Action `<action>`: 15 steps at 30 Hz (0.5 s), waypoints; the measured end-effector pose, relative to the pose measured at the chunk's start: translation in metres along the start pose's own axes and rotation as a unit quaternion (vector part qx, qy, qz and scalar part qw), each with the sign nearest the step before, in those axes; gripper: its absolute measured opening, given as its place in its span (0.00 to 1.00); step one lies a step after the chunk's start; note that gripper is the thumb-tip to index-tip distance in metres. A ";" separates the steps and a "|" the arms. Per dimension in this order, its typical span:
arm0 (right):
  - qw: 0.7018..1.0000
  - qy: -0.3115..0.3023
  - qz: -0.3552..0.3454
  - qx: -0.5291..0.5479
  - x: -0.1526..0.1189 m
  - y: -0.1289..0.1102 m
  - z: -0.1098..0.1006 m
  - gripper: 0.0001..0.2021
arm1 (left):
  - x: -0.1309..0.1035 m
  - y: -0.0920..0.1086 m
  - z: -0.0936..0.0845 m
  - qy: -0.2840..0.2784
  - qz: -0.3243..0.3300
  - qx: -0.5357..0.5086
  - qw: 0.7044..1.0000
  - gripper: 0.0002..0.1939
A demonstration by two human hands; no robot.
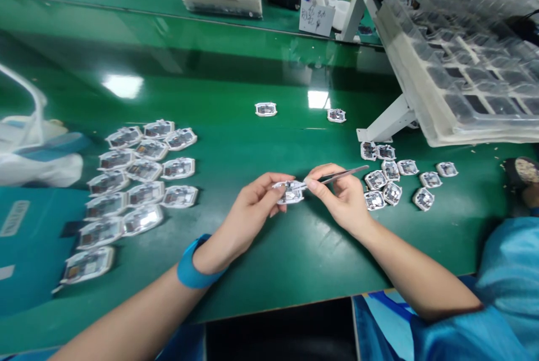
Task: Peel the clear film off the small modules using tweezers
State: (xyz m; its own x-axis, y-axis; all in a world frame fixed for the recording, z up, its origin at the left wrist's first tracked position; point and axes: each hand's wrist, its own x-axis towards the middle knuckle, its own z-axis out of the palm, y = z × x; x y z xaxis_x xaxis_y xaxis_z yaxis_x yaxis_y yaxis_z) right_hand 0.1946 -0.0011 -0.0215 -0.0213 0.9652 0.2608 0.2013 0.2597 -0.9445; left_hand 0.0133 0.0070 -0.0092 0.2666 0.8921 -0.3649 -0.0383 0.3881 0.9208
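Observation:
Between the fingers of my left hand (261, 201) is a white watch case (292, 192) with small electronic parts showing inside. A blue band circles that wrist. My right hand (339, 195) pinches a pair of metal tweezers (345, 173), whose tips reach to the upper right part of the case. What the tips touch is too small to make out. Both hands are just above the green table (278, 254).
Rows of similar watch cases (143, 170) lie at left, with a smaller group (391, 170) at right and two farther back. A white stand carries a tilted clear parts tray (475, 80). A teal bag (33, 248) lies at far left; a box of tools (316, 17) stands behind.

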 end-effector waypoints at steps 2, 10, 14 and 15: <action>1.000 -0.002 0.003 0.008 0.000 0.001 0.000 0.04 | 0.000 -0.001 -0.001 -0.002 0.006 0.007 1.000 0.13; 0.993 -0.021 0.095 0.067 0.006 0.004 -0.002 0.09 | -0.001 0.000 0.001 -0.011 -0.003 -0.003 1.000 0.13; 0.991 -0.016 0.103 0.080 0.007 0.004 -0.002 0.11 | -0.002 0.002 0.002 -0.012 -0.037 -0.049 0.998 0.13; 0.991 -0.016 0.104 0.080 0.007 0.004 -0.002 0.12 | -0.002 0.002 0.003 -0.012 -0.042 -0.056 0.997 0.13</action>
State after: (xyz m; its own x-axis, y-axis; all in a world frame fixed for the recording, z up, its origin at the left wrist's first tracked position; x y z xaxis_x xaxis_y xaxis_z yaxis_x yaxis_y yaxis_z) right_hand 0.1975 0.0066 -0.0234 -0.0267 0.9982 0.0528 0.0472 0.0540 -0.9974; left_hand 0.0151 0.0051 -0.0061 0.2965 0.8497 -0.4360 -0.1223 0.4866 0.8650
